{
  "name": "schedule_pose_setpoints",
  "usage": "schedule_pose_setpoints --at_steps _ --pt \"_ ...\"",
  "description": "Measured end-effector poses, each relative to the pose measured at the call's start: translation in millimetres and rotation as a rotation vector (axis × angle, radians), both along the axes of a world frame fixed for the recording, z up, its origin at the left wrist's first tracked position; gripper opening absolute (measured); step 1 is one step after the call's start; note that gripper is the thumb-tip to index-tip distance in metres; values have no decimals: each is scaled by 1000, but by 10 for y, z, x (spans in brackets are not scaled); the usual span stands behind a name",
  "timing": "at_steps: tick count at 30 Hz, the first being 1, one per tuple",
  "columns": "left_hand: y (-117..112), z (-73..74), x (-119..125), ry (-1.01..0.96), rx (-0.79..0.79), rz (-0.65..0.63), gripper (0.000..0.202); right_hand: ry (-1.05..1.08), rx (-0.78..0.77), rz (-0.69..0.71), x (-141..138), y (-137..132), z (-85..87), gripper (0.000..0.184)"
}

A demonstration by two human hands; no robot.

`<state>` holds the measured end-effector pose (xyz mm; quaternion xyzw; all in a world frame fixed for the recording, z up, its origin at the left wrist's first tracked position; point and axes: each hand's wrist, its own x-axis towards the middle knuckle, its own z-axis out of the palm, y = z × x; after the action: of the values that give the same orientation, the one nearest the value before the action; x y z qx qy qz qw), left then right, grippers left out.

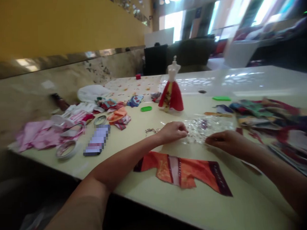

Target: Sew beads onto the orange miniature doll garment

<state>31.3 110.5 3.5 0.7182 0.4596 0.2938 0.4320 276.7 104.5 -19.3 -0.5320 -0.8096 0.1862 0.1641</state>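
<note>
The clear plastic (206,125), with small shiny and purple bits in or on it, lay on the table (249,199) between the two hands, just beyond the fingertips. The left hand (173,131) was at its left edge, fingers curled and drawn together; whether they pinched anything, I could not tell. The right hand (222,141), at its near right side, grasped what looked like a thin tool (211,137) between thumb and fingers, its tip pointing towards the left fingers. Handling of the bits seemed under way and unfinished, since many lay on the plastic. Just left of the left fingers was a small scatter of metal-looking pieces (151,131). Nearer the person than both sets of fingers, an orange cloth (162,168) with dark bands lay flat, untouched. Beyond the left fingers stood a white dress form (173,70): its red skirt (177,97) was already on, its upper part bare, so any covering there looked undone. Well left of the left fingers lay a phone (97,140); right of the right fingers, a cloth pile (264,112).
</note>
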Motion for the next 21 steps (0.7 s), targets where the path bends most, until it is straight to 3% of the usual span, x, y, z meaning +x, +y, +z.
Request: schedule_pose_setpoints --at_steps 5,10,13,16,21 --pt "-5 109 -131 -310 -88 155 6 9 -111 -21 59 117 -74 23" --pt "-242 220 -372 -509 -244 201 8 16 -49 -64 47 50 24 35" --pt "-433 195 -495 -583 -363 214 16 113 83 -138 -25 -82 167 46" --pt "-531 134 -560 -624 -446 233 19 184 180 -68 -159 -228 279 43" --pt "-539 76 -548 -666 -585 231 14 142 224 22 -402 -426 268 36"
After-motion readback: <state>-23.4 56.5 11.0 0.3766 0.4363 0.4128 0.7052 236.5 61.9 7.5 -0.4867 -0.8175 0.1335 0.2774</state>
